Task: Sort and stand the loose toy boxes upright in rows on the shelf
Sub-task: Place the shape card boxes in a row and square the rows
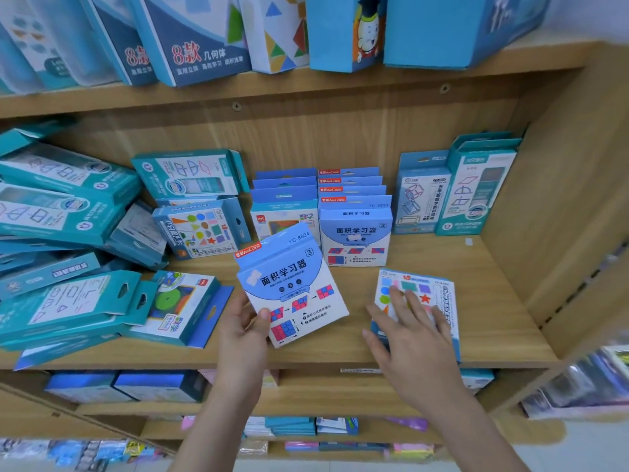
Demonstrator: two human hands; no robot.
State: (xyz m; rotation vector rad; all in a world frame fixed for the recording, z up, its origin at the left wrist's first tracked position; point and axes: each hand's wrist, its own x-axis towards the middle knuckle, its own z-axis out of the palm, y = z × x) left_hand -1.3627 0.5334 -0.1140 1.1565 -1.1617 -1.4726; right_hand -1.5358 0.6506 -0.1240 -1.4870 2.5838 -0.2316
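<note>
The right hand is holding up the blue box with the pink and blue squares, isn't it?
No. The head view shows the left hand holding up the blue box. The right hand rests with straight fingers on the shapes box.

This is a shop, most likely one selling stationery and learning toys. A light-wood laminate shelf unit (442, 253) rises in several tiers, every tier stocked with printed retail packs. At 12 o'clock a row of identical blue-and-white card boxes (355, 233) stands one behind another, and a loose blue-and-white card box (292, 287) of the same print is at centre. At 9 o'clock lie many matching teal window boxes (64, 216) with punched hang holes. A small white label strip (360, 370) sits on the shelf's front edge at 6 o'clock, above lower tiers of stacked blue packs (122, 386).
</note>
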